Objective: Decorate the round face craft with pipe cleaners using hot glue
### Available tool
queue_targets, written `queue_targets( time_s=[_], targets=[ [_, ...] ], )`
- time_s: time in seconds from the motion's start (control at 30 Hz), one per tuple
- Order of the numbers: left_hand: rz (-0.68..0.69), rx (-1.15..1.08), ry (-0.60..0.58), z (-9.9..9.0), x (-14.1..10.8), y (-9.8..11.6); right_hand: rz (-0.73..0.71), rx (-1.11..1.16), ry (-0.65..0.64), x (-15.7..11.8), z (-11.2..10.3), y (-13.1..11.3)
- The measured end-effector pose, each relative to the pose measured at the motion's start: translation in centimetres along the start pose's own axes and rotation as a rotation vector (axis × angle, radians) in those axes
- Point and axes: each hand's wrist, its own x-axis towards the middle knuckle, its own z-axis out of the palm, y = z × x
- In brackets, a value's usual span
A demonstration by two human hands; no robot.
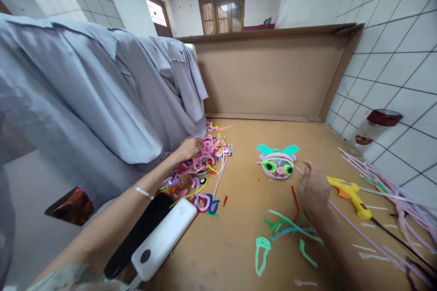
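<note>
My left hand (191,149) reaches into a pile of pink, yellow and multicoloured pipe cleaner pieces (212,149) at the left of the table; its fingertips are bent among them. My right hand (312,185) is closed around a long lilac pipe cleaner (344,219), whose short end points toward a craft face. That round face (278,167) has green ears, green-and-yellow eyes and a pink nose, and lies flat at the centre right. Green, blue and red pipe cleaners (290,229) lie just below my right hand.
A yellow glue gun (351,194) with a black cord lies at right, beside lilac pipe cleaners (403,204) and a red-lidded jar (373,129). A white power bank (164,238) and black case (139,234) are front left. Grey cloth (136,82) hangs left; cardboard (262,77) stands behind.
</note>
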Motion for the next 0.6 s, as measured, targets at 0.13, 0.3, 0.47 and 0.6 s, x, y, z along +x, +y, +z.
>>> queue_targets(
  time_s=[0.13, 0.3, 0.47, 0.6],
  targets=[
    [-0.264, -0.003, 0.219, -1.1, 3.1, 0.8, -0.081, -0.105, -0.025, 0.0, -0.4, -0.4],
    [-0.406, 0.082, -0.043, -0.1, 6.6, 1.4, -0.134, -0.257, -0.121, -0.7, -0.8, -0.8],
    [-0.399, 0.137, -0.135, 1.1, 7.0, 1.3, -0.099, -0.276, -0.142, -1.0, -1.0, -0.2],
    [-0.373, 0.129, -0.114, 0.1, 7.0, -0.1, -0.043, -0.230, -0.115, -0.6, -1.4, -0.3]
  ],
)
